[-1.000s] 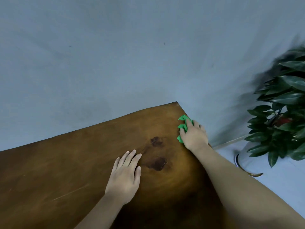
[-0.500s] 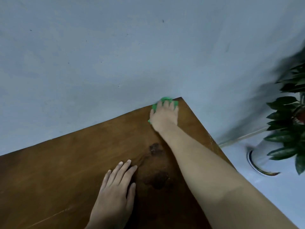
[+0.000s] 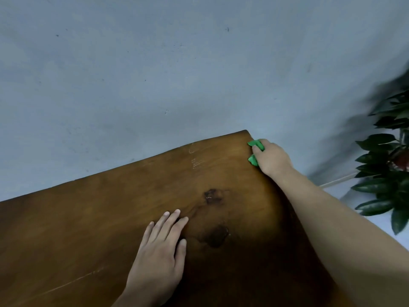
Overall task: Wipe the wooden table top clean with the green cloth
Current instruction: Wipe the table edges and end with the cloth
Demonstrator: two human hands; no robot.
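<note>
At 2 o'clock edge of table (image 3: 110, 207), right hand (image 3: 271, 158) gripped bunched cloth (image 3: 256, 144), fingers curled round it; cloth likely soft, light, best held wadded; left hand (image 3: 159, 255) lay flat, fingers together.

One cam only, head-worn, wide-angle. Looks fwd & down, tilted, over the wooden table top (image 3: 99, 229), which fills the lower half of frame. Grey wall (image 3: 155, 74) takes the upper half, plant (image 3: 385, 173) at right edge. Close range: left hand (image 3: 158, 258) enters from bottom centre, right hand (image 3: 273, 159) w/ green cloth (image 3: 252, 161) from bottom right.
</note>
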